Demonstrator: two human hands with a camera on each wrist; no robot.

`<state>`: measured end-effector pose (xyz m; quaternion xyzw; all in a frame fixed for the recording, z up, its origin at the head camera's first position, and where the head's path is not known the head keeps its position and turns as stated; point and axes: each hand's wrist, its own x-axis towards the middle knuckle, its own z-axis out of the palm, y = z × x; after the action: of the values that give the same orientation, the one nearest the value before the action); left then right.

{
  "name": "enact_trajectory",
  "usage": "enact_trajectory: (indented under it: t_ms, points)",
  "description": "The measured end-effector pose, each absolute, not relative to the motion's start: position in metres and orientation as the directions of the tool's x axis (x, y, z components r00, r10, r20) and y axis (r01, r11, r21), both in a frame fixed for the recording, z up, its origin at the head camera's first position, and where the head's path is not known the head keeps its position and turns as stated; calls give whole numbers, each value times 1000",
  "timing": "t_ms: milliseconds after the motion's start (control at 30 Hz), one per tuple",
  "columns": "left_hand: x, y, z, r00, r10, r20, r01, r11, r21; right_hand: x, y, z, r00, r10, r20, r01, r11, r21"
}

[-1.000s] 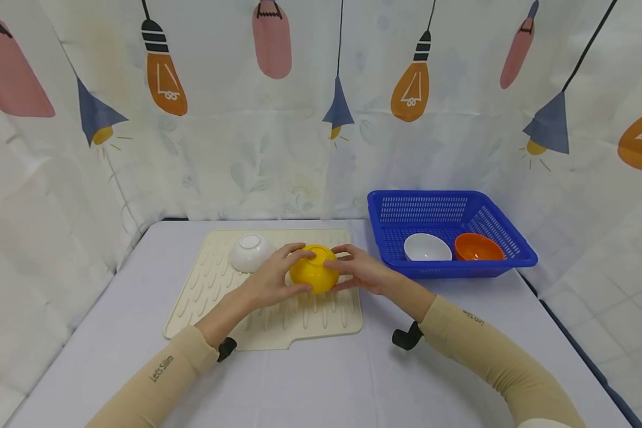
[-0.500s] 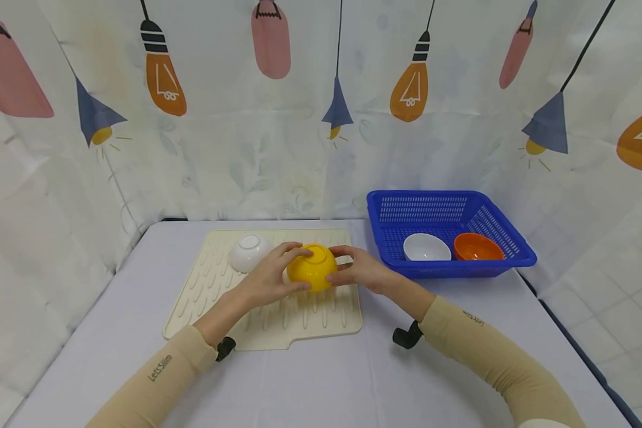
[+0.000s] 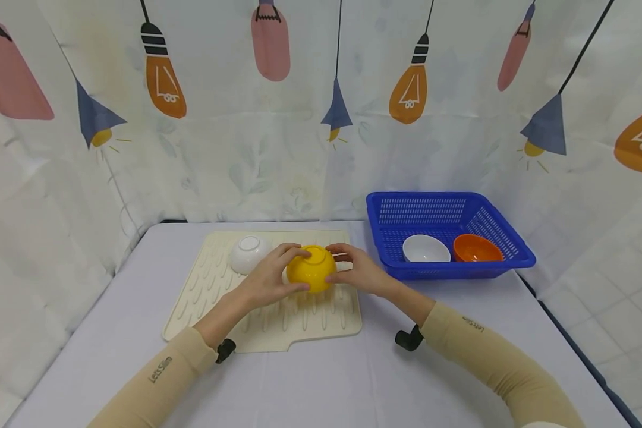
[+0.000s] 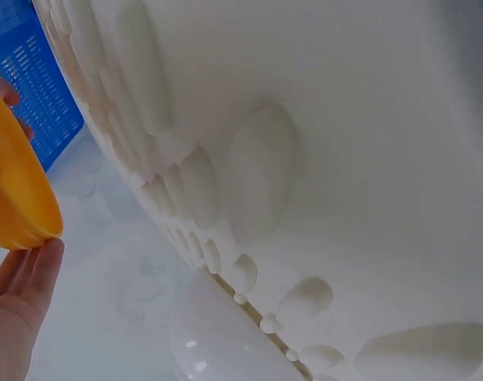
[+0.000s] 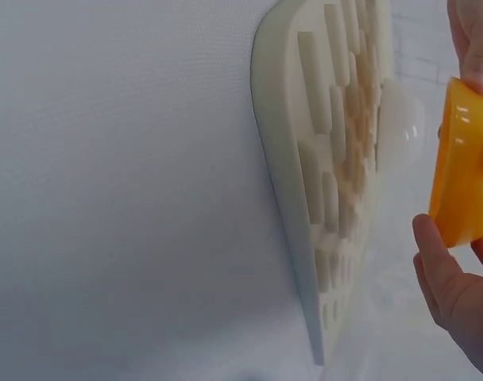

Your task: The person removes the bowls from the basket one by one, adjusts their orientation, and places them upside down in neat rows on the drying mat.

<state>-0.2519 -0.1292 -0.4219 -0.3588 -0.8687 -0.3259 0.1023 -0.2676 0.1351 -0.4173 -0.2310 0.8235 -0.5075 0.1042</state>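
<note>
Both the left hand (image 3: pixel 267 279) and right hand (image 3: pixel 365 273) curl fingers round the upturned yellow bowl (image 3: pixel 311 272) mid-frame, gripping opposite sides, probably for balance above the mat (image 3: pixel 264 334).

Both forearms are covered by long beige sleeves (image 3: pixel 187 351) and stretched from the near side toward the far middle, the left forearm (image 3: pixel 157 380) slanted rightward, the right forearm (image 3: pixel 487 351) leftward. The left hand (image 3: pixel 273 274) is turned inward, a grip being made with fingers (image 3: pixel 293 253) bent on the far side and thumb (image 3: pixel 298 288) nearer. The right hand (image 3: pixel 365 272) is set opposite, fingers spread and bent, thumb pointed left
</note>
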Motion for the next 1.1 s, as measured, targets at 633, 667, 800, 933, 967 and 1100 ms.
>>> enact_trajectory:
  t_ms: [633, 667, 800, 933, 967, 1100]
  points:
    - [-258, -128, -418, -717, 574, 395, 693, 529, 489, -268, 137, -422, -709, -618, 341, -648, 379, -661]
    - [-258, -128, -418, -719, 573, 394, 691, 532, 489, -267, 137, -422, -705, -620, 344, -658, 391, -644]
    - [-259, -126, -416, -730, 570, 378, 680, 545, 490, -268, 136, -421, -696, -624, 356, -683, 421, -597]
    - [-264, -125, -415, -732, 576, 364, 677, 550, 489, -273, 134, -422, -705, -623, 339, -673, 438, -595]
    - [-266, -124, -415, -732, 578, 361, 676, 551, 489, -274, 134, -422, -709, -622, 332, -666, 438, -603]
    - [-273, -125, -414, -741, 580, 339, 664, 559, 497, -282, 130, -423, -727, -616, 304, -637, 441, -632]
